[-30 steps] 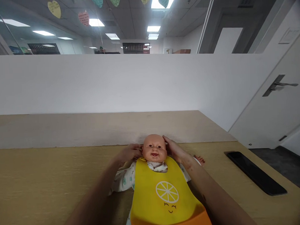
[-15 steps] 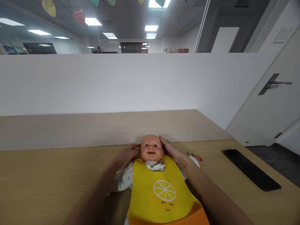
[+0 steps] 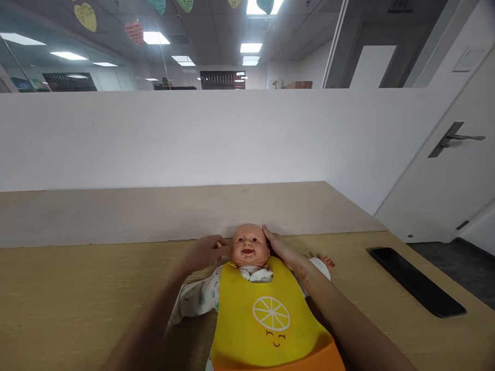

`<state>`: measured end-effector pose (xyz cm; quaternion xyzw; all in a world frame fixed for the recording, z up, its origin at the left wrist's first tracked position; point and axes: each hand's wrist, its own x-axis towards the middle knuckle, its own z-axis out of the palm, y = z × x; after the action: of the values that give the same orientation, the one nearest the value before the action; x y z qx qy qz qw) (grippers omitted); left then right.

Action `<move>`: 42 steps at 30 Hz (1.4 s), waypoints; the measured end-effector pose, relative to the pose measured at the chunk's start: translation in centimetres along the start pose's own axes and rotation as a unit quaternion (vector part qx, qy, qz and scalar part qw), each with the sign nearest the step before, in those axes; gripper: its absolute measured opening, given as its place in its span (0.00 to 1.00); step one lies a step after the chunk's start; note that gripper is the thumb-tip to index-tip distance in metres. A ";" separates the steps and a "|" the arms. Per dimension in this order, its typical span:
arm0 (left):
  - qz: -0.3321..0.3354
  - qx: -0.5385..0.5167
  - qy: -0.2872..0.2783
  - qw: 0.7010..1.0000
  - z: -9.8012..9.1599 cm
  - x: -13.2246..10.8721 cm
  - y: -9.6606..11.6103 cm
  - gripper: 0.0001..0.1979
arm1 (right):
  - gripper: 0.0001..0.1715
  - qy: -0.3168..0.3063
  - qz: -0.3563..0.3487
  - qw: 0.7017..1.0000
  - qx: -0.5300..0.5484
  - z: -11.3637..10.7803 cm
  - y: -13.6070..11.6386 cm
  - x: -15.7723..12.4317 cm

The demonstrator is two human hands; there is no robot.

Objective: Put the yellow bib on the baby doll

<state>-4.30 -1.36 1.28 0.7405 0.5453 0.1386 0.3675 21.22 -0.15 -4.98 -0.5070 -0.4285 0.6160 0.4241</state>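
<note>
A baby doll [image 3: 249,245] lies face up on the wooden table, dressed in a white patterned outfit [image 3: 201,294]. Over its chest is a yellow bib [image 3: 245,317] with a lemon slice and a smiling face, ending in an orange pocket [image 3: 288,367]. My left hand [image 3: 207,253] is beside the doll's head, its fingers bent near the neck; what they may hold is too small to make out. My right hand [image 3: 279,246] rests against the other side of the head, its thumb along the head and its other fingers hidden behind it.
A long black object [image 3: 418,282] lies on the table [image 3: 72,308] at the right. A raised wooden ledge [image 3: 150,211] runs along the back, before a white wall with windows. On the far right stands a door with a metal handle [image 3: 454,138].
My left hand has shifted slightly left and up, a little away from the doll's head. My right hand has stayed almost in place against the head.
</note>
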 end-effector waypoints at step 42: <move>0.042 -0.337 0.123 0.933 9.9 -13.5 -1.4 0.16 | 0.33 0.117 -0.019 0.982 0.149 -1.3 3.3 -20.3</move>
<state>-4.26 -17.38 -3.90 0.5728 0.4759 0.4197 0.5190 24.76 -20.40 -3.00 -0.4985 -0.2890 0.6012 0.5536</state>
